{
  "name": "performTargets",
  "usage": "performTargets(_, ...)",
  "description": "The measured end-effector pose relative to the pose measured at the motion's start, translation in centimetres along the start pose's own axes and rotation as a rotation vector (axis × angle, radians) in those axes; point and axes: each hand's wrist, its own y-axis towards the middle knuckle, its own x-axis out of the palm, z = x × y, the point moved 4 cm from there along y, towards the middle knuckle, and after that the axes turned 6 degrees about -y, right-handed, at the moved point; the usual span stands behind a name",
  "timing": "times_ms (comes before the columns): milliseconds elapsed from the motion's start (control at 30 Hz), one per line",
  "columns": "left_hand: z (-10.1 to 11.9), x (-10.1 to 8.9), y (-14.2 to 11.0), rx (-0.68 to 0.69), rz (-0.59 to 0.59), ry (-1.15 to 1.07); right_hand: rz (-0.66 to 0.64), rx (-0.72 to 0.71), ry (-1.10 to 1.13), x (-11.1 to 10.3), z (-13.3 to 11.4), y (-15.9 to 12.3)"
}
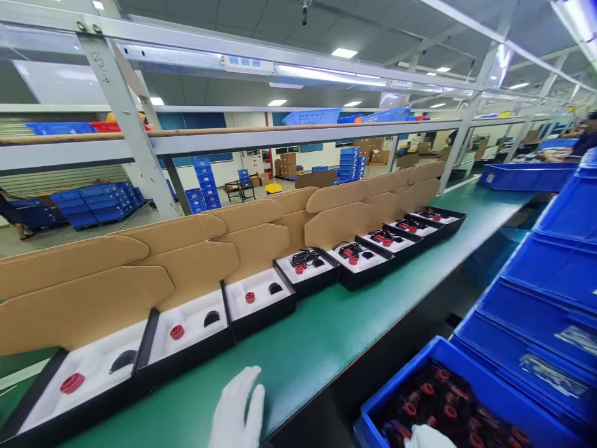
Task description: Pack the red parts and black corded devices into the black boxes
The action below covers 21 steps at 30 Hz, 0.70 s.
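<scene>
Matt brown cardboard lids [84,292] stand over black boxes with smooth white foam inserts [186,326], on a smooth green table [298,348] beside glossy blue plastic crates [550,267].

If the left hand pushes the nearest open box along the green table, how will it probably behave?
The nearest open box would probably slide easily, since the green table looks smooth. Its raised cardboard lid looks thin, so it may flex or swing. The red part sits in a foam recess and should stay put. The left hand is gloved.

Boxes [261,302] on table [326,336] (crate [466,386] right).
</scene>
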Motion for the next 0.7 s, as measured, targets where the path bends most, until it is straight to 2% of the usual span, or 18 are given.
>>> performTargets(100,2.1,3.3,-0.6,-0.022,-0.159,-0.12,-0.167,-0.015,0.103,-1.9,1.8,0.7)
performTargets(167,3.9,6.3,-1.1,-0.067,-0.298,-0.202,-0.308,0.013,0.234,-4.3,1.8,1.4)
performTargets(233,6.0,9.2,-1.6,-0.142,-0.45,-0.297,-0.394,0.052,0.368,-7.8,-0.2,1.8)
performTargets(267,7.2,10.4,-1.7,-0.181,-0.507,-0.38,-0.408,0.062,0.414,-9.9,-1.9,2.0)
performTargets(333,9.2,11.6,-1.2,-0.256,-0.545,-0.635,-0.474,0.024,0.677,-13.9,-6.5,2.1)
performTargets(367,9.9,11.7,-0.7,-0.308,-0.526,-0.796,-0.513,0.039,0.766,-15.5,-8.6,2.1)
performTargets(433,10.3,11.2,0.4,-0.512,-0.462,-1.128,-0.597,-0.021,0.927,-17.6,-12.6,2.4)
performTargets(500,10.0,10.4,1.4,-0.743,-0.434,-1.394,-0.55,-0.055,0.962,-18.4,-14.9,3.3)
performTargets(567,9.6,9.3,2.2,-0.872,-0.414,-1.589,-0.51,-0.103,0.963,-18.0,-16.6,4.3)
performTargets(633,9.5,8.1,3.1,-0.841,-0.405,-1.708,-0.59,-0.249,1.082,-17.5,-18.8,4.8)
performTargets(700,9.5,7.0,4.0,-0.756,-0.421,-1.753,-0.704,-0.407,1.343,-17.6,-21.3,4.8)
